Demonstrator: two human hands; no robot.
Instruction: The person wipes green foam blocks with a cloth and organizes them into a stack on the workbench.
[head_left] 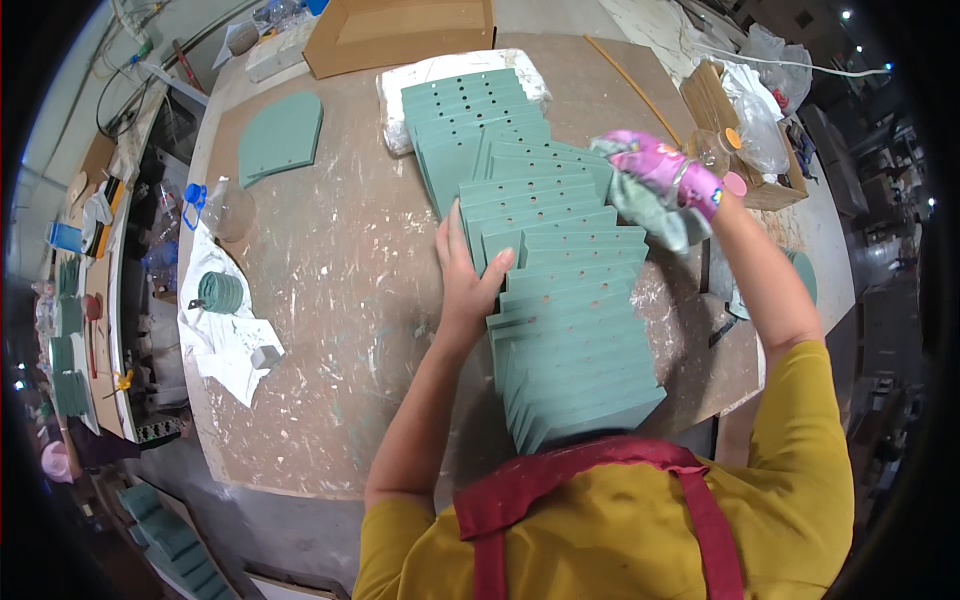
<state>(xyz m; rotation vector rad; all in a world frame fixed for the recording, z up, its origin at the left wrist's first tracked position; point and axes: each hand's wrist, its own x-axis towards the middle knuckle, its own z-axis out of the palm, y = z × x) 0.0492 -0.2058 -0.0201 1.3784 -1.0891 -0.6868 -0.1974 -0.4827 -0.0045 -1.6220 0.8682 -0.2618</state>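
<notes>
The overlapped row of green panels (560, 290) runs from the far middle of the surface (330, 300) to its near edge, and a sideways shove could slide the nearest ones off. The left hand (466, 285) lies flat against the row's left edge, fingers (447, 238) straight and together, thumb resting on a panel. The right hand (668, 170), in a pink patterned glove, is closed around a greenish rag (655, 215) pressed on the row's far right side.

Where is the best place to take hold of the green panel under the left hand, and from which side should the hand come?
Probably its free left edge, coming from the left. The green panel lies flat in an overlapping row, neighbours covering its near and far sides. The left hand already rests on that edge, while the right hand holds a cloth.
</notes>
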